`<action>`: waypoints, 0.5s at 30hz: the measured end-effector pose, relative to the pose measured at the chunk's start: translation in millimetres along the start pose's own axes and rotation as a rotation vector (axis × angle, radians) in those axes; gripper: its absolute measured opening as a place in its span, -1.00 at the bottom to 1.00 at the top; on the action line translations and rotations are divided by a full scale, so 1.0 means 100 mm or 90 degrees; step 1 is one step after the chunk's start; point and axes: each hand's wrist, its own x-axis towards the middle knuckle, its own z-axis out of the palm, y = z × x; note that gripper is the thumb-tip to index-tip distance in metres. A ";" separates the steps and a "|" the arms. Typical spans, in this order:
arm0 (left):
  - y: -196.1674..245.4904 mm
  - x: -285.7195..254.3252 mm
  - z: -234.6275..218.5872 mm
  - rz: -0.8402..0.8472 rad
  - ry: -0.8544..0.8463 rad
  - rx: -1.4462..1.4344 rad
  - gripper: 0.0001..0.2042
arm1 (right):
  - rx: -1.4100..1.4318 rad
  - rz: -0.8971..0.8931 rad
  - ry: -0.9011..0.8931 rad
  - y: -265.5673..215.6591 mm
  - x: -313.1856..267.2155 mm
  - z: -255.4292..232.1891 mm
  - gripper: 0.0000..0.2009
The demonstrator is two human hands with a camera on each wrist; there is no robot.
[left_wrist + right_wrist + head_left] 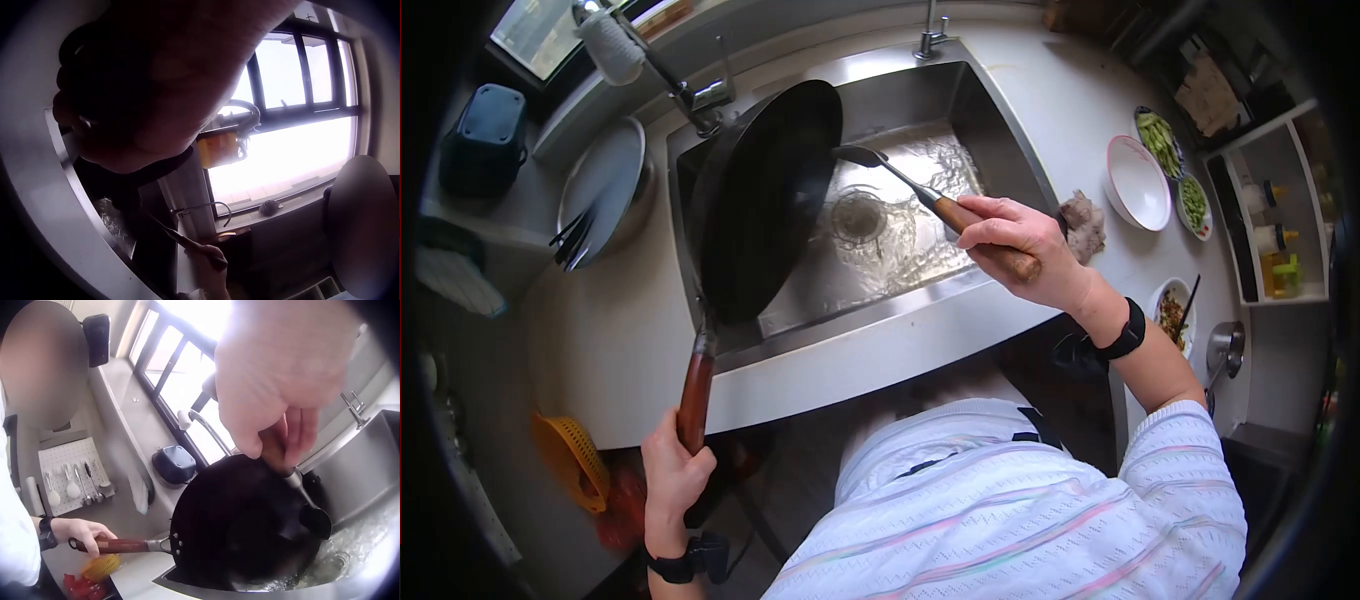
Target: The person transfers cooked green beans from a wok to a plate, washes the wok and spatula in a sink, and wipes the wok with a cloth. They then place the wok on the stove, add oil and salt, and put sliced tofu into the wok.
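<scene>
Wok (765,200) tilted on its side over L part of sink (760,326), water below. L hand (675,470) grips its handle, fingers curled round; R hand (1035,255) likewise on spatula (940,205), tip near wok rim. Risk: one-handed hold on a prob. heavy wok; wet or loose grip could let it twist, bang sink, splash desk (850,375).

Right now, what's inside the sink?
Water and a round drain show in the sink. The big black pan, held tilted over its left side, hides that part, so I can't see what is there.
</scene>
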 end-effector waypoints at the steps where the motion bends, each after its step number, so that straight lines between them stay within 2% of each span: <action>1: 0.00 -0.02 0.00 -0.014 0.003 -0.001 -0.67 | -0.042 -0.003 -0.003 -0.07 -0.08 -0.06 -0.79; 2: -0.01 -0.04 -0.01 -0.026 0.005 -0.004 -0.66 | -0.061 -0.003 -0.011 -0.14 -0.17 -0.11 -0.80; 6: -0.10 -0.10 0.05 0.041 0.025 -0.009 -0.67 | -0.142 0.052 0.022 -0.38 -0.61 -0.29 -0.79; 8: -0.14 -0.12 0.08 0.051 0.058 -0.013 -0.67 | -0.256 0.054 0.057 -0.41 -0.82 -0.35 -0.74; 15: -0.15 -0.10 0.11 0.075 0.024 -0.010 -0.68 | -0.432 0.107 0.052 0.03 -1.39 -0.23 -0.81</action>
